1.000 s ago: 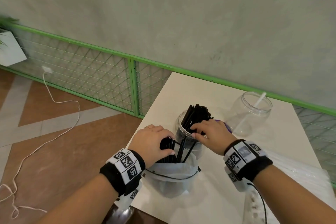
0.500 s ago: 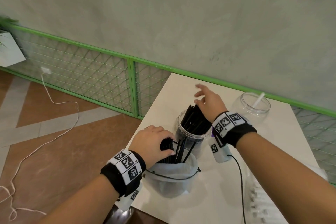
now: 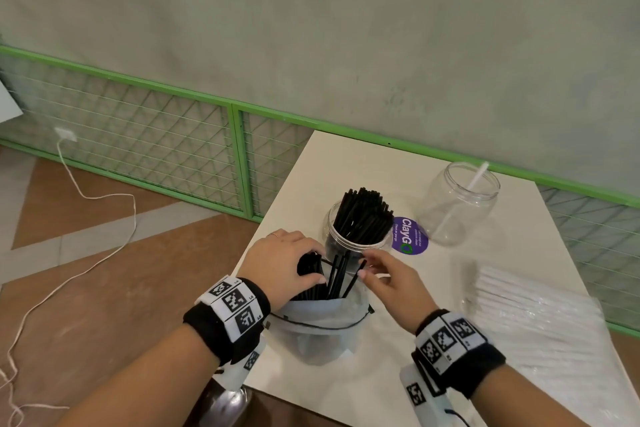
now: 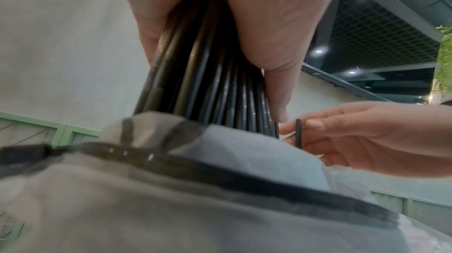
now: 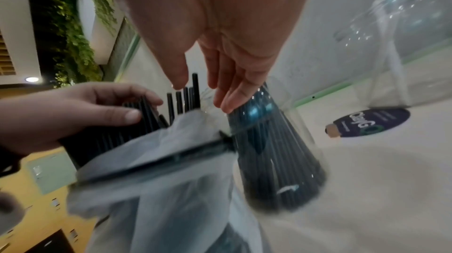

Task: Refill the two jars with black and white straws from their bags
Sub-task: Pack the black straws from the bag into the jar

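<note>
**Black straws gripped at the bag mouth**

A bundle of black straws [image 3: 311,276] is clasped by the left hand [image 3: 282,265], fingers curled round it, where it stands out of the translucent bag [image 3: 318,326] on the counter [image 3: 346,163]. The right hand [image 3: 388,276] is held with fingers loosely spread beside loose straws [image 3: 341,274], gripping nothing. The nearer jar [image 3: 356,246], just behind, is packed with black straws; the far jar [image 3: 460,204] holds one white straw [image 3: 476,180].

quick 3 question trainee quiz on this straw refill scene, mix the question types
1. True or false: the far jar holds one white straw.
2. What does the left hand grip? A) a bundle of black straws B) the purple sticker C) the near jar
3. Fill in: the right hand reaches for loose black straws sticking out of the ____.

Key: 1 true; 2 A; 3 bag
</note>
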Motion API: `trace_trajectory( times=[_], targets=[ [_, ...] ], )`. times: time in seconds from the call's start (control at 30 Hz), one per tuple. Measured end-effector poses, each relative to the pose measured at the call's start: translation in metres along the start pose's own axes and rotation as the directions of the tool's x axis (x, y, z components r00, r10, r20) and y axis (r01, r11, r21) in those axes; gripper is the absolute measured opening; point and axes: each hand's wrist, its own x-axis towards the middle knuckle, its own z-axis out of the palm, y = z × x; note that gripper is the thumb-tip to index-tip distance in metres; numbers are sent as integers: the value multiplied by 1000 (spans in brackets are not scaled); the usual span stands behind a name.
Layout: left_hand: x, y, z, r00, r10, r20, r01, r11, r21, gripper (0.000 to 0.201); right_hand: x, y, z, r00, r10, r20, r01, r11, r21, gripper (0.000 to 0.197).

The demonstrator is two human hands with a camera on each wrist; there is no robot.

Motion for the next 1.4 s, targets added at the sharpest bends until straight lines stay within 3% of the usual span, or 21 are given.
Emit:
trace_trajectory(
  times=[0.13,0.23,0.33,0.53,0.63,0.83,0.97,1.07,1.1,1.23,1.37,1.4],
  targets=[
    [-1,-2,0,1000,2,-6,-2,1000,9,37,-6,-9,20,994,-11,108,10,1000,9,58],
    [-2,-3,-1,1000,4,-14,-5,1000,-13,36,-4,-21,34,987,-84,137,88,996,-26,69],
    [-2,-6,-1,1000,-3,-11,3,1000,0,35,-1,-29,49,986,-59,154,72,994,-77,78],
    [0,-11,-1,999,-32,1,32,998,-48,44,0,-33,70,991,34,130,-55,985,163,90],
    [1,-10,-1,1000,-31,0,30,996,-84,51,6,-29,72,990,66,121,-82,988,132,82],
    [-1,-11,-3,999,-3,35,6,997,-80,56,10,-26,73,988,109,111,-118,990,79,47],
    [-1,-13,-4,998,31,58,-28,998,-56,45,11,-23,74,987,146,67,-152,983,99,55],
    [-1,-15,-3,998,34,55,-33,999,-30,31,7,-22,69,990,117,76,-124,988,94,35],
    [-1,-15,-2,998,32,56,-31,999,-27,29,7,-21,67,992,105,75,-113,988,106,22],
    [0,-12,-1,998,48,39,-47,999,-9,25,2,-24,56,996,86,-28,-79,977,196,9],
    [1,-9,-1,998,56,20,-56,998,-8,22,5,-44,30,990,95,-105,-51,931,361,5],
    [1,-9,-1,998,55,18,-55,998,-8,21,6,-53,19,988,70,-135,-14,926,378,15]
  ],
)
